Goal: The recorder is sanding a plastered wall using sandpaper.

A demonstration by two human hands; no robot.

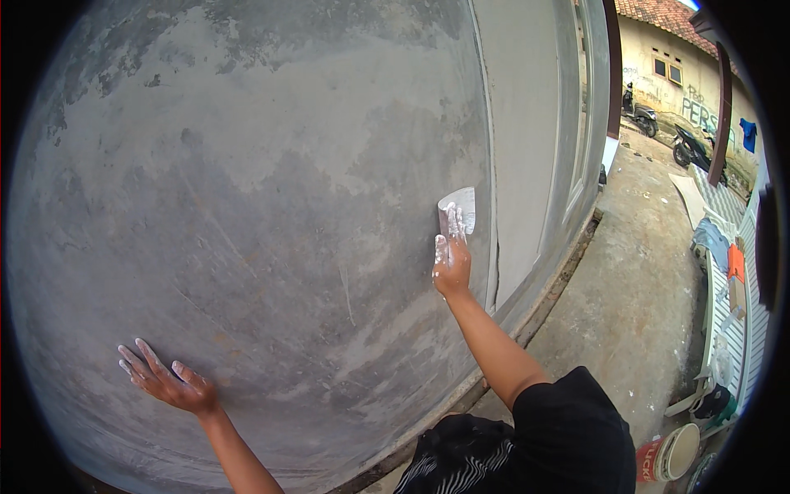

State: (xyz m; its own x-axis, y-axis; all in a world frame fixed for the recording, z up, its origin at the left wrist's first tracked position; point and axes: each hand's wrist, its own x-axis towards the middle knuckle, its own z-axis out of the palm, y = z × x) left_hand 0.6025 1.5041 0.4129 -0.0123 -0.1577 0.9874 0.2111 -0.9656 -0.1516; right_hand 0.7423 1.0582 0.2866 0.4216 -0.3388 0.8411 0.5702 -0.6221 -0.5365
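1. Right hand [452, 259], white-smeared, grips a pale, curved sheet [467, 207] at the gray wall [263, 214], just beside a vertical seam [492, 165].
2. Left hand [178, 387], spread wide, lies lower at the same wall, well apart.

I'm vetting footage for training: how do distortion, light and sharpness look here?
Head view: fisheye distortion bows the grey wall, and black fills the corners; head view: soft daylight, no hard shadow or strong glare on that wall; head view: left hand, right hand and pale scraper show no obvious blur, but the distant dark motorbike is too small for fine detail.
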